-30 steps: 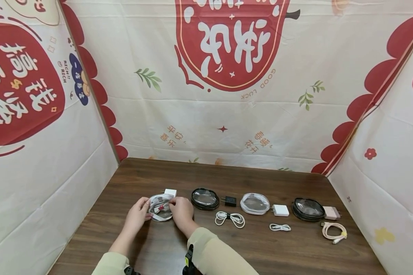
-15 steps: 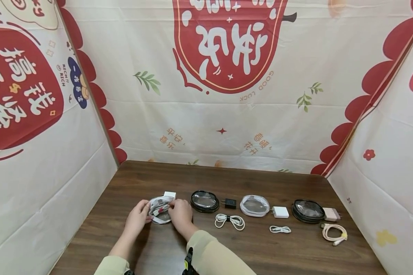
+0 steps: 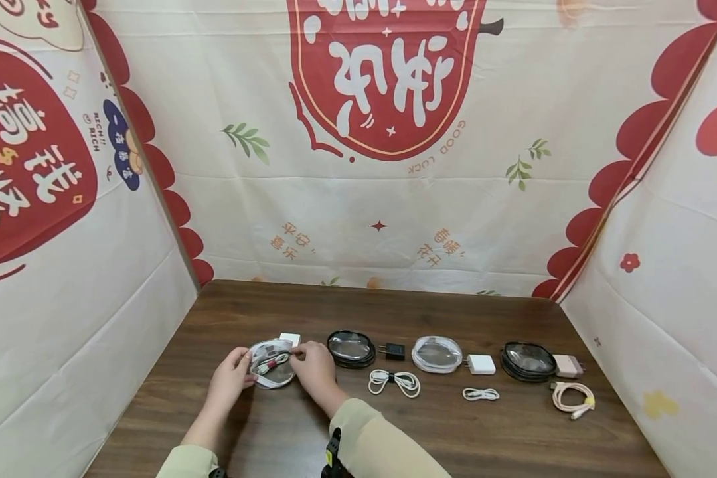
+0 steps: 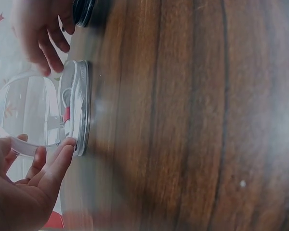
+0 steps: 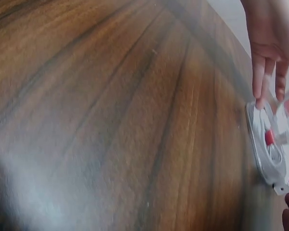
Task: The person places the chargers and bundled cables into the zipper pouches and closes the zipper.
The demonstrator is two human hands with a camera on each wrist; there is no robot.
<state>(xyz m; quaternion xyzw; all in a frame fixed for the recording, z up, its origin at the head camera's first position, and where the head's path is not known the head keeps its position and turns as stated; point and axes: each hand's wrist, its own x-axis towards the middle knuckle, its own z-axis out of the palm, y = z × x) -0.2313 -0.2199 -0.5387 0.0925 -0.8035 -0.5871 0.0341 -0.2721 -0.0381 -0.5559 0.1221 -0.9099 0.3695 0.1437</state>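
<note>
A round clear zip pouch (image 3: 271, 380) with a white edge stands open, its clear lid (image 4: 26, 110) raised above the base. A white cable (image 3: 273, 362) with a red tie lies coiled inside. My left hand (image 3: 230, 378) grips the pouch at its left side; one finger (image 4: 62, 161) rests along the base rim and others are at the lid. My right hand (image 3: 315, 372) is at the opposite side, fingertips pinched together at the lid's edge, its thumb hidden in the left wrist view. Behind the pouch sits a white charger (image 3: 290, 338).
Rightward in a row lie a black-rimmed pouch (image 3: 351, 362), a black charger (image 3: 394, 351), a white-rimmed pouch (image 3: 437, 366), another white charger (image 3: 480, 364), a second black-rimmed pouch (image 3: 527, 373) and a pinkish charger (image 3: 567, 365). Several tied cables, including a cream cable (image 3: 573, 398), lie in front.
The coiled cable with its red tie shows more fully inside the pouch, lying farther left. Both hands stay at the pouch's sides; the whole view has shifted slightly.
</note>
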